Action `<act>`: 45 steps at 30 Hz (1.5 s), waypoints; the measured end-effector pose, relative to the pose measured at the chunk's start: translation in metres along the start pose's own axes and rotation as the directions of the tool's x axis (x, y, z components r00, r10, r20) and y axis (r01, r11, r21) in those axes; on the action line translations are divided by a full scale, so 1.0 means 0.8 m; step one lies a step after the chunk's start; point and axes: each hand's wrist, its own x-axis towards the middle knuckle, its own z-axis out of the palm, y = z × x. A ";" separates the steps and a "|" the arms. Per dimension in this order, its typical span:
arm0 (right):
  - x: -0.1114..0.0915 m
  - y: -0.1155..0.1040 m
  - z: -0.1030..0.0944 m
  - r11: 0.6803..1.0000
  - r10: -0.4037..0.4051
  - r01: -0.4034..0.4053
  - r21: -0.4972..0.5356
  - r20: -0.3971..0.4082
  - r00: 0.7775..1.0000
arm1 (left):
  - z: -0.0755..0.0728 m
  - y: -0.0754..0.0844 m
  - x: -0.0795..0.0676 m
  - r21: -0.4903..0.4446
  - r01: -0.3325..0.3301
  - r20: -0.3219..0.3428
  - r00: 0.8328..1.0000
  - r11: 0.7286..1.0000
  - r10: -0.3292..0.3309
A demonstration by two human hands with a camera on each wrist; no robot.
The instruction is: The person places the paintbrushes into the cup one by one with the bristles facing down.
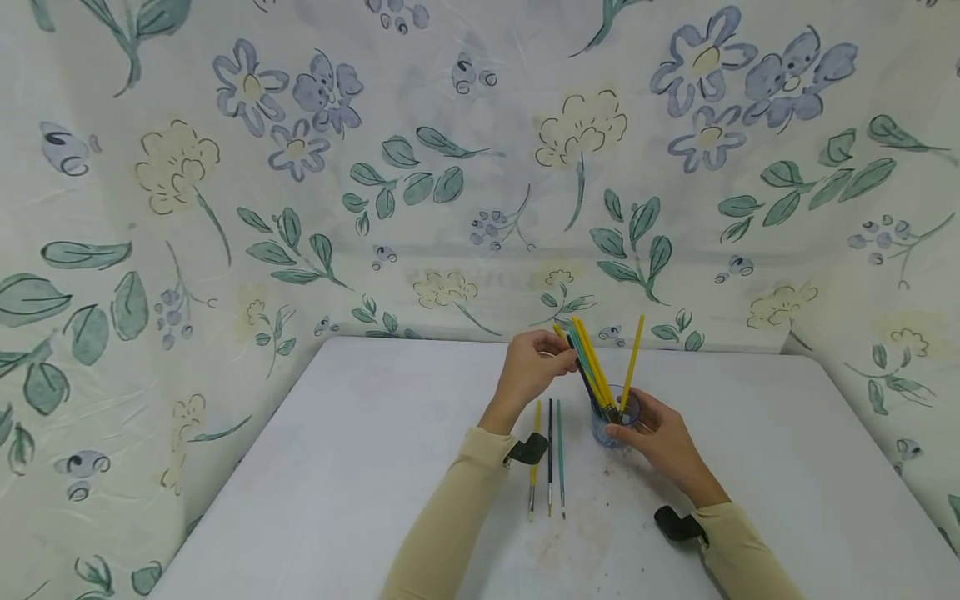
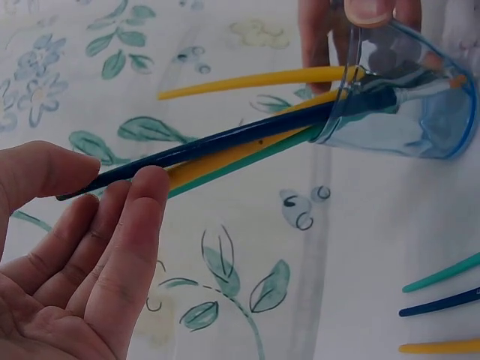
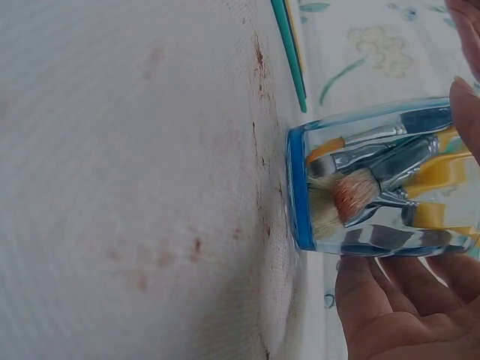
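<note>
My right hand (image 1: 663,437) grips a clear blue-tinted cup (image 2: 431,131), thumb and fingers on opposite sides. Several paintbrushes lean in it, bristles down, as the right wrist view shows through the cup's wall. My left hand (image 1: 525,371) pinches the handle end of a dark blue paintbrush (image 2: 247,139) between thumb and fingers; its lower part is inside the cup. Close beside that handle are yellow handles (image 1: 592,358) and a green handle (image 2: 240,166). One yellow paintbrush (image 1: 632,362) leans apart, toward the right.
On the white table (image 1: 390,467), left of the cup, lie a yellow paintbrush (image 1: 534,475), a dark blue paintbrush (image 1: 551,458) and a green paintbrush (image 1: 561,458), side by side. Brownish stains (image 3: 197,246) mark the surface nearby. A floral sheet (image 1: 450,208) hangs behind the table.
</note>
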 end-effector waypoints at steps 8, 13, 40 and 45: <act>0.003 0.003 -0.001 1.000 -0.008 0.008 -0.005 -0.006 1.000 | -0.013 -0.008 -0.002 0.013 -0.004 -0.027 1.000 1.000 0.005; 0.005 0.004 -0.002 1.000 -0.009 0.009 -0.010 -0.003 1.000 | -0.024 -0.019 -0.005 0.083 0.027 -0.049 0.999 0.996 -0.023; 0.014 0.007 -0.007 1.000 -0.015 0.015 0.000 0.009 1.000 | -0.020 -0.085 -0.030 0.563 0.360 -0.029 0.908 0.744 -0.418; 0.015 0.008 -0.008 1.000 -0.014 0.014 -0.001 0.013 1.000 | -0.010 -0.085 -0.029 0.607 0.351 -0.028 0.906 0.713 -0.422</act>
